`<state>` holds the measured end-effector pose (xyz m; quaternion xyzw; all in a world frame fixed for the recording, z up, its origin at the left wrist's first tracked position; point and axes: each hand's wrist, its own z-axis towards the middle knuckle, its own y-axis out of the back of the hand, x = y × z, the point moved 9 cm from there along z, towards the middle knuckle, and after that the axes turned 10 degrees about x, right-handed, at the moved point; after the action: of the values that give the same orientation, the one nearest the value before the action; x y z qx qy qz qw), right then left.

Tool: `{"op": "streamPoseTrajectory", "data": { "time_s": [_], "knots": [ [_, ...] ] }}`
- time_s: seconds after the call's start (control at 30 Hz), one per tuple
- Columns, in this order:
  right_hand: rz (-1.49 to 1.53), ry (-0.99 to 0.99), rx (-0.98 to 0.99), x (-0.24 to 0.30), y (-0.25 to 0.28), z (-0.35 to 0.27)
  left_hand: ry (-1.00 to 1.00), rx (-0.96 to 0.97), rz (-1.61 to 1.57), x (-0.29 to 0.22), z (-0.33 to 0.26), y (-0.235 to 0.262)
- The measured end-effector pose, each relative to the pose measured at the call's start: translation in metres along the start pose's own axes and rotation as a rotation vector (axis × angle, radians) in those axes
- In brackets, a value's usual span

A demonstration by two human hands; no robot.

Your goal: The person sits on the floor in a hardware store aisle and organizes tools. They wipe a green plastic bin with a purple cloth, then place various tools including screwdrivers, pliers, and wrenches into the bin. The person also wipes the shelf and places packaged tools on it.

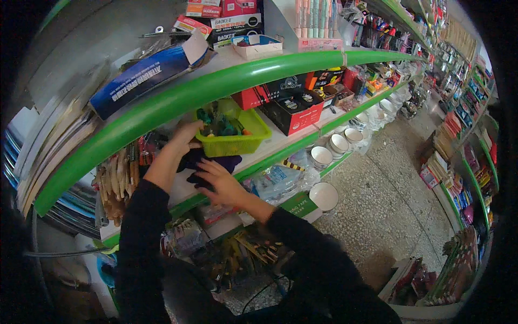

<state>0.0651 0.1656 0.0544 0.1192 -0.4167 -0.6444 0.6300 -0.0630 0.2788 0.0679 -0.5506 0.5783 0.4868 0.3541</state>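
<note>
Dark purple cloth item: lies on the white shelf board behind its green edge strip, just in front of and partly under the near-left corner of the green plastic basket; its exact kind cannot be told. Head view, sole view: right hand rests flat on the cloth, fingers spread and extended, pressing down rather than clenched; left hand is raised at the basket's left rim, fingers curled against that rim or the cloth behind it; whether it actually grips anything cannot be told. Both forearms wear black sleeves. The basket holds mixed small green and teal goods; to its right stand red-and-black boxes; to the left of the left hand hangs a bundle of wooden-handled brushes. On the shelf below, white bowls sit in a row, wrapped in clear plastic.
</note>
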Motion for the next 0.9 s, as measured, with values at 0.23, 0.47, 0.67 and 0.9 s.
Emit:
{"op": "streamPoseTrajectory", "data": {
  "time_s": [0.23, 0.47, 0.67, 0.9],
  "knots": [
    [1.725, -0.957, -0.265, -0.065, 0.01, -0.097, -0.039, -0.09, 0.078, -0.009, -0.102, 0.014],
    [1.643, -0.871, -0.244, -0.046, 0.076, -0.104, -0.155, -0.072, 0.016, 0.009, -0.169, -0.005],
    [1.429, -0.981, 0.016, 0.036, 0.121, -0.173, -0.302, 0.145, 0.035, 0.024, -0.237, -0.059],
    [1.301, -1.271, -0.264, 0.069, 0.101, -0.298, -0.308, 0.447, 0.272, 0.09, -0.2, -0.148]
  ]
}}
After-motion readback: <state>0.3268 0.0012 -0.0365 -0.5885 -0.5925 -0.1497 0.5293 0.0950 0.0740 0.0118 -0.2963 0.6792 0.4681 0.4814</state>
